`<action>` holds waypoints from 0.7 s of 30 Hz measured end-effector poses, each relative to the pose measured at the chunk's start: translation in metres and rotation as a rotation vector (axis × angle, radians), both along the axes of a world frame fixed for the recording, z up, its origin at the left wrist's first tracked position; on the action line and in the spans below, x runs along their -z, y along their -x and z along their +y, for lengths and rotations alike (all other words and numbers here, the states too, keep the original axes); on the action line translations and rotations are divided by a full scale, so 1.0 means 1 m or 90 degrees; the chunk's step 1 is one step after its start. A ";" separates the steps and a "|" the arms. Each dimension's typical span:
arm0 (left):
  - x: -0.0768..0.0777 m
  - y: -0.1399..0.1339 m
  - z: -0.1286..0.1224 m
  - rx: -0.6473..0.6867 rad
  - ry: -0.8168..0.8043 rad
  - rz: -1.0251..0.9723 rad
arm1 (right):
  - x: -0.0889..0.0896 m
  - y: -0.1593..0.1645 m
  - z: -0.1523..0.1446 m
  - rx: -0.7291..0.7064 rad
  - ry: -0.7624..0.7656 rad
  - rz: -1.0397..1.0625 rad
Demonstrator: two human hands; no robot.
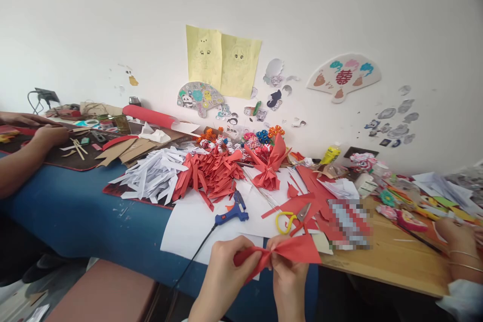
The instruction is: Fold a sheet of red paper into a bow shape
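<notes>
Wall (113,25): pale, with yellow drawn sheets (222,63) and a white painted fan (344,78) on it, as I see it in the head view.
Table: blue cloth (94,201) toward the left, bare wood (385,256) toward the right.
Red paper piece (300,250): up in front of the table's near edge, between the person's two hands, gathered narrow in the middle and flaring to either side.
Left hand (236,261): thumb and fingers closed in a pinch on the paper near its gathered middle.
Right hand (287,264): also pinched closed on it, right beside the other.
Glue gun (231,214): blue, lying on white paper (181,226) beyond the hands, its black cord (196,255) trailing nearer.
Scissors (303,212): yellow-handled, lying among red scraps, just beyond the right hand.
Strips: a white heap (154,176) touching a red heap (213,173).
Red paper flower (266,178): right of the heaps.
Neighbours: a co-worker's hand (51,138) far left; another person's braceleted wrist (464,256) far right.
</notes>
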State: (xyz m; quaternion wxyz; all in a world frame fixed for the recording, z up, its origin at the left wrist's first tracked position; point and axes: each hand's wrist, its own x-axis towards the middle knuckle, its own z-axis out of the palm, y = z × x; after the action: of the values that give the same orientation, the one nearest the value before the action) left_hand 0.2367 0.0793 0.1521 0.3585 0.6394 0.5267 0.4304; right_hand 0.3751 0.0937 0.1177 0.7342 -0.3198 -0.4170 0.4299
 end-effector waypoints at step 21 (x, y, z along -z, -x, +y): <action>-0.010 0.007 -0.007 0.128 0.062 -0.094 | -0.001 -0.005 -0.006 0.041 -0.009 -0.002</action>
State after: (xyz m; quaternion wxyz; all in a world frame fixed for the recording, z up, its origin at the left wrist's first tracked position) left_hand 0.2301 0.0719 0.1624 0.4684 0.6373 0.4524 0.4120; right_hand 0.3803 0.0880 0.1189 0.7491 -0.3285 -0.4110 0.4025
